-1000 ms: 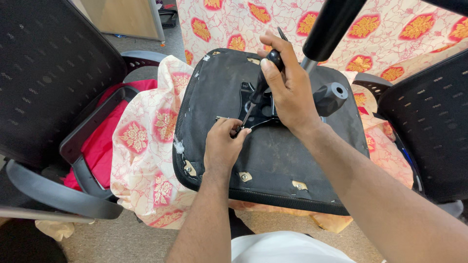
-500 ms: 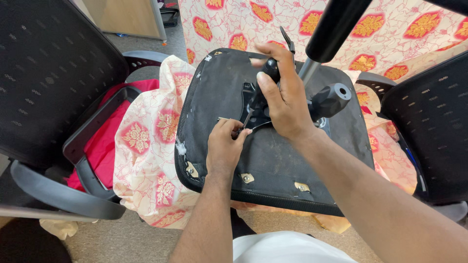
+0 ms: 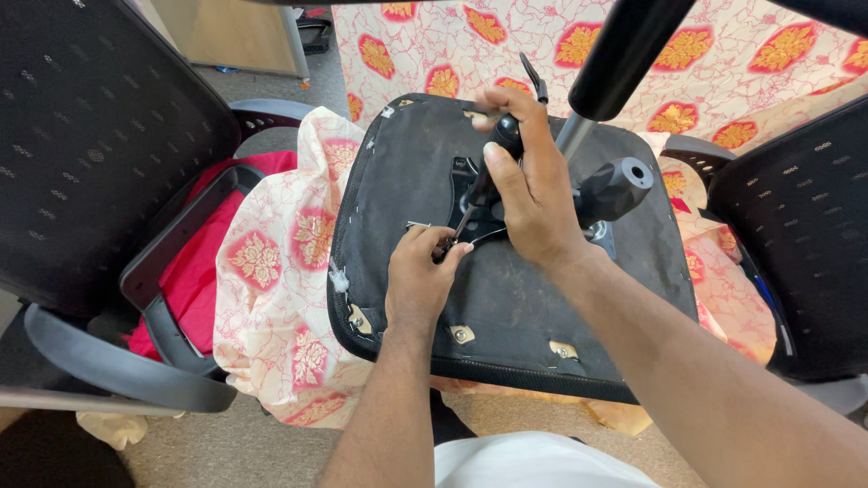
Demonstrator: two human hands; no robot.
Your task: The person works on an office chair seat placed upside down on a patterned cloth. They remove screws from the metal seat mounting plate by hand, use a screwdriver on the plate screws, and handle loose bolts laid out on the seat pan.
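1. At the far left stands a black mesh-backed office chair point(image 3: 99, 136) with a grey curved armrest point(image 3: 108, 366) near the camera; a red cloth point(image 3: 194, 271) lies on its seat.
2. Right of it, a cream cloth printed with red and gold flowers point(image 3: 280, 298) drapes under the work.
3. In the middle lies an upturned black chair seat pan point(image 3: 407, 163), its underside up, small metal tabs along its near edge.
4. The left hand point(image 3: 420, 276) is pinched closed at the tip of the tool, fingertips on a small fastener by the black metal mechanism plate point(image 3: 466, 185).
5. The right hand point(image 3: 533, 194) is wrapped firmly round the black handle of a screwdriver point(image 3: 484, 185), whose shaft slants down to the left fingers. Compared with a second ago, this hand sits lower and more over the plate, so the tool looks seated rather than being brought in.
6. Right again, a black gas-lift column point(image 3: 624, 54) rises away, beside a black tube fitting point(image 3: 615, 185).
7. At the far right is another black mesh chair point(image 3: 796, 235).
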